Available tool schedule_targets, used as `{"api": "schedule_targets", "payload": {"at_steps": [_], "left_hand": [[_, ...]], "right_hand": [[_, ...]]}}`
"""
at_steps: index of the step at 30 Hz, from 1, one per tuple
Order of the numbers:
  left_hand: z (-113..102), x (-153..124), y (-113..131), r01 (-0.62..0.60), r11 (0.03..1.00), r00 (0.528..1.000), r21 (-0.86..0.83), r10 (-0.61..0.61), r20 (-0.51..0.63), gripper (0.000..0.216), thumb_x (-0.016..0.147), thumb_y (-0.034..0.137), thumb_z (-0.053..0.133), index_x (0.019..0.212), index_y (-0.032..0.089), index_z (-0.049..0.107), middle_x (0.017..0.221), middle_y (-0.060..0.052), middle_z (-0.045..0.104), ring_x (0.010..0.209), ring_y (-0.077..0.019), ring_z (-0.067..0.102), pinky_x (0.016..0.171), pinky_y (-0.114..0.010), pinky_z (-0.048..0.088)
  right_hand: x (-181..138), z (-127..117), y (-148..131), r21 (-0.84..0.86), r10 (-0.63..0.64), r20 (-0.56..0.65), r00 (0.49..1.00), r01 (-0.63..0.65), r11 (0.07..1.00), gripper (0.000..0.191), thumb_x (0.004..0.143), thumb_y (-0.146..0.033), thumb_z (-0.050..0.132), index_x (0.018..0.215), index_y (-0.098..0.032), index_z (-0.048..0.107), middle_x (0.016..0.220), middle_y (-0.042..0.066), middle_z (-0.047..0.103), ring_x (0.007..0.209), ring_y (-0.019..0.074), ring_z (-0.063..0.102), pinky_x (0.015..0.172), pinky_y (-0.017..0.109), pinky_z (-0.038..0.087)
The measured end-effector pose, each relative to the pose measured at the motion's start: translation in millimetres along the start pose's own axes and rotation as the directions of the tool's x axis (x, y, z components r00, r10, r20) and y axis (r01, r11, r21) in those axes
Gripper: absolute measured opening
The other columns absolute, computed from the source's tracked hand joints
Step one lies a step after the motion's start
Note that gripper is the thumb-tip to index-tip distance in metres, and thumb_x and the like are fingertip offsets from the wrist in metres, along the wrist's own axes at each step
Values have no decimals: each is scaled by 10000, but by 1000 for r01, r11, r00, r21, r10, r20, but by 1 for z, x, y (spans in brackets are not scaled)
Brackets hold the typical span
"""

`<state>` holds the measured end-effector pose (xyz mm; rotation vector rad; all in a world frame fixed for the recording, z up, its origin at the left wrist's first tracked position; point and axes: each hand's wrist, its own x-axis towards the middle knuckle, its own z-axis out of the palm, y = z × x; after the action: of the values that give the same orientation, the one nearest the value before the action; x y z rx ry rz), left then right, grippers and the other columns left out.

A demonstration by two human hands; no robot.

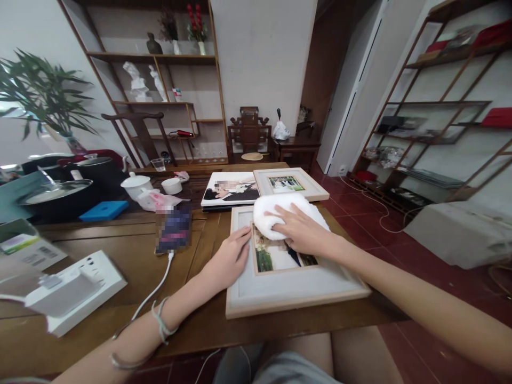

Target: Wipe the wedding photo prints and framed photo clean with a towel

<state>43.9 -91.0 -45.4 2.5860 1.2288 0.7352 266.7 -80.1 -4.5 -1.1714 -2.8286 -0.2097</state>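
A light wooden picture frame (292,290) with a photo lies flat on the wooden table (132,256) in front of me. My left hand (232,258) rests flat on the frame's left border, fingers stretched out. My right hand (298,229) presses down on a white cloth (276,210) that sits on the upper part of the frame's glass, fingers spread over it.
Beyond it lie a frameless photo print (230,189) and a second small frame (290,184). A phone (174,229) on a cable, a white power strip (76,290), a blue box (104,209), white cups (172,185) and black pots (60,192) fill the table's left. Shelves stand behind and right.
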Motion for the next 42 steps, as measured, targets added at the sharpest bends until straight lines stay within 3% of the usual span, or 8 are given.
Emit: {"api": "schedule_targets", "payload": {"at_steps": [7,13,17,22,27,31,36,42], "left_hand": [[-2,0,2,3,1000,1000,-26,-4,-10,402,884,185,359,1209,90,576,1313,-157,545,1224,-264,506,1036,-429,404],[1,-1,1,3,998,999,-66,-6,-49,389,867,170,383,1197,125,584,1298,-141,561,1213,-269,517,1030,-448,408],[0,-2,2,26,998,999,-61,-28,-25,399,876,191,387,1222,97,561,1315,-156,543,1224,-267,505,1043,-438,393],[0,-1,1,18,996,1000,-82,-18,2,408,893,212,378,1229,57,550,1333,-180,519,1246,-270,480,1055,-432,381],[0,-1,1,12,995,1000,-97,-13,-16,380,890,178,359,1189,116,584,1316,-141,547,1230,-254,501,1040,-436,400],[0,-1,1,-3,997,1000,-75,2,-19,386,890,176,356,1194,110,584,1309,-146,551,1231,-252,500,1047,-421,393],[1,-1,1,-3,998,999,-65,0,-38,383,884,191,369,1185,117,594,1306,-147,553,1215,-267,515,1035,-442,401],[0,-1,2,47,995,998,-92,-50,-30,405,917,251,361,1250,91,526,1357,-163,498,1271,-256,451,1077,-426,342]], "right_hand": [[16,1,-10,-27,-12,70,997,14,1000,557,698,12,439,1232,-123,526,1467,139,324,1344,400,207,994,647,250],[-35,-27,-44,205,-79,181,980,41,978,480,682,-10,422,1103,-151,606,1438,141,377,1343,347,255,1025,596,267],[-70,-58,-78,348,-168,220,961,84,934,472,658,-28,449,1049,-215,636,1426,57,415,1317,282,339,1080,479,269],[-77,-62,-97,390,-194,257,947,82,917,523,651,-69,508,1129,-251,615,1455,22,368,1343,316,275,1090,516,232],[-64,-38,-76,420,-44,152,987,-24,907,371,684,-113,544,1036,-200,623,1356,126,489,1335,260,305,1096,459,216],[-48,-22,-49,301,44,144,989,-86,950,407,707,-113,538,1106,-170,586,1361,194,454,1339,293,290,1072,486,240],[-9,-7,-11,119,96,49,994,-102,988,463,705,-31,490,1150,-145,550,1350,195,457,1345,323,261,1050,527,241],[33,-2,5,112,88,24,996,-90,990,527,696,5,448,1206,-112,504,1435,180,356,1363,396,143,1015,616,227]]}}
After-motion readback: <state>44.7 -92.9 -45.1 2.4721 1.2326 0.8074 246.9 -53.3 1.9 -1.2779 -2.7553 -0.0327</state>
